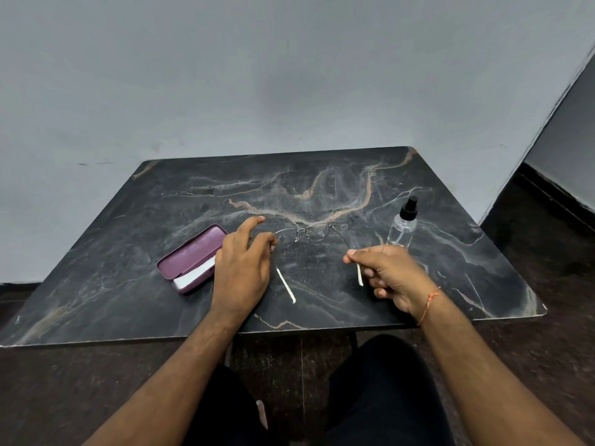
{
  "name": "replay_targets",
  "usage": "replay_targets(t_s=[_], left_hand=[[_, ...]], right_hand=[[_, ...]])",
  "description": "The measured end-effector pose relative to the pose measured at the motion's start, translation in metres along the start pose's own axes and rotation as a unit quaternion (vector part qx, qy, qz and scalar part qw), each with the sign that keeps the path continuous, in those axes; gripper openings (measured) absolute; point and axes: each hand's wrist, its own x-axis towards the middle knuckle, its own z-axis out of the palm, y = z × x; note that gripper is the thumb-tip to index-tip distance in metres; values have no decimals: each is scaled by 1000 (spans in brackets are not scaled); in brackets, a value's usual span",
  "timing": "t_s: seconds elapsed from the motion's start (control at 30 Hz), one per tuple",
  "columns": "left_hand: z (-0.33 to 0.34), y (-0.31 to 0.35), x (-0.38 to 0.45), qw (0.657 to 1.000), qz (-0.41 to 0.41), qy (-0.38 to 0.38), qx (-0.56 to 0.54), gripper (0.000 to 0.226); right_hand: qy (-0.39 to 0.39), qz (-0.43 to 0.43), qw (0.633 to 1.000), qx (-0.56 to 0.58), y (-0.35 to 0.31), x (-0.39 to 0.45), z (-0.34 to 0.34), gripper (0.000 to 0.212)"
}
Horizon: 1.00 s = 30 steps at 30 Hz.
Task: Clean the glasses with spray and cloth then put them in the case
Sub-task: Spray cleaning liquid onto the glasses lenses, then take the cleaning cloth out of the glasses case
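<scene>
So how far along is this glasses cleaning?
Early, it seems. Done: the purple hard case lies open, a white cloth inside. In hand: both hands, left and right, pinch the white-tipped temples of the thin wire-rimmed glasses. Left: the clear spray bottle with black nozzle stands unused; spraying, wiping and casing remain.

Thin-rimmed glasses (309, 233) unfolded between purple case (190, 257) and spray bottle (402, 228).

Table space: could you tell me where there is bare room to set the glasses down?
Bare marble table behind the glasses, and at the near left edge before the case. Crowded: the middle strip from case to spray bottle, where both hands work.
</scene>
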Motion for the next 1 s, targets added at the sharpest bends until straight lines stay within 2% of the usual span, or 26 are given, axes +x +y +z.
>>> replay_targets(t_s=[0.27,0.63,0.83,0.9,1.0], left_hand=[[-1,8,0,996,-42,-28,75,15],[-1,8,-2,992,-60,-54,99,26],[-3,8,-8,995,-83,-15,51,60],[-14,-2,-8,994,-99,6,39,57],[-36,-34,-15,992,-112,44,36,35]], right_hand=[[12,-2,998,-60,3,2,4,22],[22,6,996,-92,4,0,9,23],[51,-9,995,-91,11,-5,8,24],[73,-35,992,-100,12,-8,10,21],[139,-95,977,-131,18,-13,17,20]])
